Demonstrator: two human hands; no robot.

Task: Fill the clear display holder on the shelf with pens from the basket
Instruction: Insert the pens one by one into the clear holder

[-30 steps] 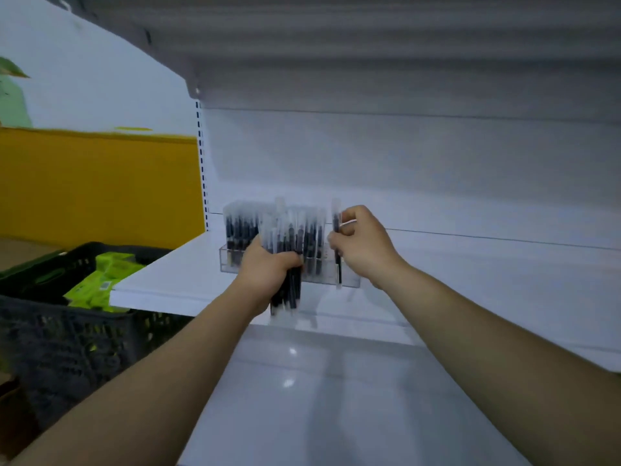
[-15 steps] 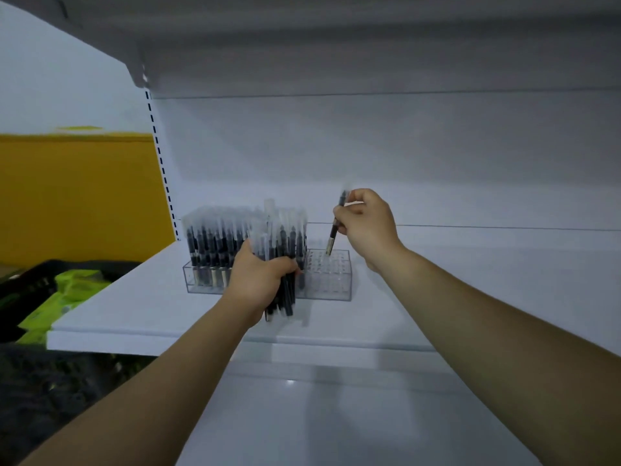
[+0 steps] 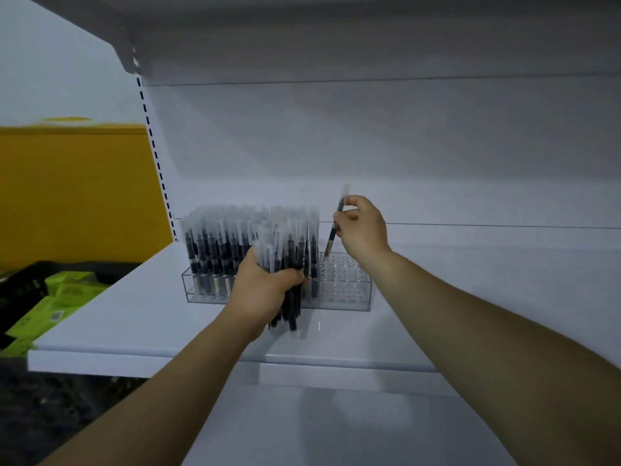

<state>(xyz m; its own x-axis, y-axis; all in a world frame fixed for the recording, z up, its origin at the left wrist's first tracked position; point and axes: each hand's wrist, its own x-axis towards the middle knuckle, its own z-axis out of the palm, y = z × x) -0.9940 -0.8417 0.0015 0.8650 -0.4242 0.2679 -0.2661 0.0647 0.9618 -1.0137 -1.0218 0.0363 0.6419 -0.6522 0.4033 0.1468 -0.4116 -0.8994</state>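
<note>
Head view: I note left hand clamped round a pen bundle in front of the holder on the shelf, as ready stock; right hand pinches one pen, tip angled toward an empty hole.

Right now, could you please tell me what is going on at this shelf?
A person is stocking a clear display holder on the white shelf. The left hand grips a bundle of pens in front of the holder. The right hand pinches a single pen, tilted, with its lower end at the empty holes on the holder's right side. The holder's left part is packed with upright pens.
</note>
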